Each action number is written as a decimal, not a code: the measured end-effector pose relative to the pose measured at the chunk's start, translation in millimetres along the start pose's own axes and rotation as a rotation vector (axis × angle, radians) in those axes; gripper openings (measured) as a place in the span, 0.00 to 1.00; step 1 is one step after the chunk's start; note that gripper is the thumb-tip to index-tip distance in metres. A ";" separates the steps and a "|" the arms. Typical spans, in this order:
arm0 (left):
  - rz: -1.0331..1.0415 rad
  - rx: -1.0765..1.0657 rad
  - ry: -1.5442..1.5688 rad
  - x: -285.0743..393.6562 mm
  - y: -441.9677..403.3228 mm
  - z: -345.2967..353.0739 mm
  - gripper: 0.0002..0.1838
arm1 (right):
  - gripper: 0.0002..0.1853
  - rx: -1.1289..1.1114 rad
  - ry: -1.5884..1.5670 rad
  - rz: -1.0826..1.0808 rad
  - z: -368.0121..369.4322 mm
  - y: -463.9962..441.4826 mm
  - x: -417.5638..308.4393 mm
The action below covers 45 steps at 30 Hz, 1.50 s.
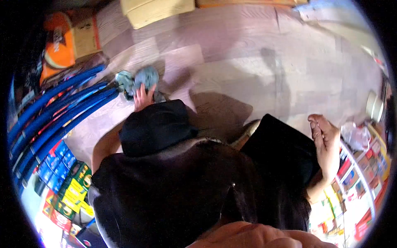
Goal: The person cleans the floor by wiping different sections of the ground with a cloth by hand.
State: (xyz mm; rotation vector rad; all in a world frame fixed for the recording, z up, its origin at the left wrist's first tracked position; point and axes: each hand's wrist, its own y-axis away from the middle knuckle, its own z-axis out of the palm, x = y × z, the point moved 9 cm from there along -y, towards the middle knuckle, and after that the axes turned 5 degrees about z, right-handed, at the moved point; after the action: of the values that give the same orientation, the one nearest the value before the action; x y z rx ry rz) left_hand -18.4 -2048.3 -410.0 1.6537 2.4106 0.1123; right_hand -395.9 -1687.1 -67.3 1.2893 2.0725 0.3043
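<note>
My left hand (143, 99) reaches down past my left knee to the floor, its fingers pressed into a crumpled grey-blue cloth (147, 77). A paler greenish part of the bundle (124, 79) lies at its left side; whether it is the same piece I cannot tell. My right hand (326, 138) is beside my right knee, fingers curled together and thumb against them, with nothing visible in it. Both my knees are bent in dark trousers, low over the wood-pattern floor (231, 49).
Blue tubular bars (62, 107) stand close at the left of the cloth. Cardboard boxes (159, 10) sit at the far side, with an orange box (59, 39) at left. Packed goods (66, 190) fill the lower left; shelves (357, 177) and a clear plastic bag (355, 136) are at right.
</note>
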 end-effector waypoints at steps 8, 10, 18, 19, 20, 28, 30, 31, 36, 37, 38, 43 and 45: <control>0.937 -0.255 0.047 169.2 -211.4 -68.7 0.43 | 0.07 0.031 -0.072 -0.135 -15.5 25.3 6.4; 1.057 -0.183 0.068 247.9 -238.9 -78.3 0.41 | 0.07 0.025 -0.085 -0.102 -17.8 31.0 11.9; 0.857 -0.175 0.603 573.3 -228.4 -136.1 0.42 | 0.09 0.037 -0.111 -0.243 -22.4 35.5 9.8; 0.849 -0.133 0.466 577.0 -222.0 -127.6 0.42 | 0.08 0.029 -0.085 -0.268 -22.9 35.3 9.8; 0.839 -0.092 0.328 578.3 -216.6 -122.0 0.41 | 0.07 0.020 -0.063 -0.293 -23.8 36.7 10.8; 1.257 -0.309 0.419 387.5 -129.1 -82.5 0.27 | 0.07 0.037 -0.151 -0.301 -34.7 34.0 23.1; 1.363 -0.406 0.360 296.5 -94.6 -58.8 0.26 | 0.08 0.052 -0.196 -0.266 -40.7 33.8 30.0; 1.316 -0.694 0.118 262.9 -82.6 -54.3 0.24 | 0.08 0.106 -0.202 -0.261 -48.9 35.1 33.0; 1.228 -1.134 -0.138 122.3 -45.1 13.5 0.13 | 0.09 0.566 -0.337 -0.138 -82.2 61.2 64.1; 1.277 -1.032 -0.082 127.4 -45.4 12.6 0.12 | 0.09 0.630 -0.383 -0.102 -85.7 68.4 73.8; 1.320 -0.936 -0.024 133.1 -42.5 7.4 0.11 | 0.10 0.672 -0.435 -0.073 -87.8 73.9 81.4; 1.706 -0.585 0.227 256.2 -48.5 -60.7 0.12 | 0.09 0.772 -0.617 -0.070 -94.1 88.1 98.4; 1.813 -0.419 0.143 322.0 -55.1 -92.6 0.18 | 0.09 0.699 -0.579 -0.039 -98.3 92.4 103.6</control>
State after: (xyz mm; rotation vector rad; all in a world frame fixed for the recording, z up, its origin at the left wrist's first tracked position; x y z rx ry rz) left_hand -200.2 -1764.0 -373.0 2.8392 0.1460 0.8625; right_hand -424.0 -1538.7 10.9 1.4819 1.7256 -0.7939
